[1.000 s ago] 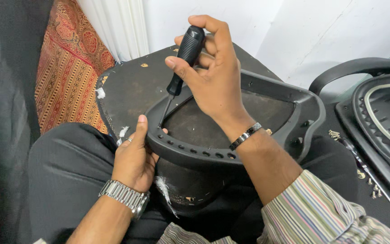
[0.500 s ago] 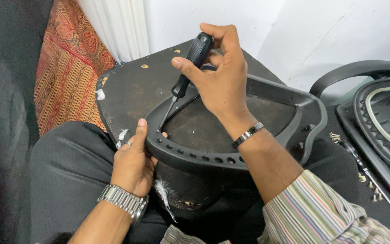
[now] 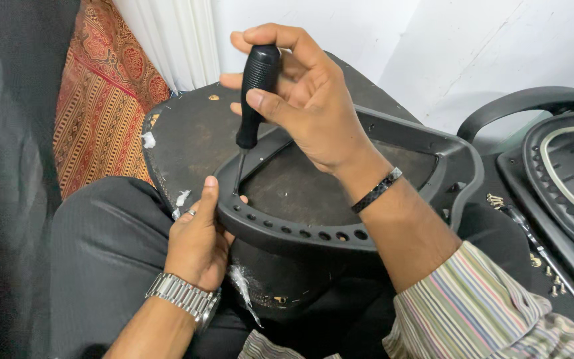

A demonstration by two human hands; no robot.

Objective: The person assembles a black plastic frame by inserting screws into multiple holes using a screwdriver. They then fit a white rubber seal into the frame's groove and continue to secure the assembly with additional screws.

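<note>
Gripping the screwdriver [image 3: 255, 93] upright, your right hand [image 3: 313, 110] pressed its tip into the frame's [image 3: 300, 229] near-left rim, while your left hand [image 3: 197, 242] clasped that rim just beside it, the frame lying on your lap.

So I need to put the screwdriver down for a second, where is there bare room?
Bare room: the dark board behind the black plastic frame, between the patterned cloth and the right hand. Also the panel inside the frame. Crowded: the frame's near rim, gripped by the left hand, and the right side, strewn with screws.
</note>
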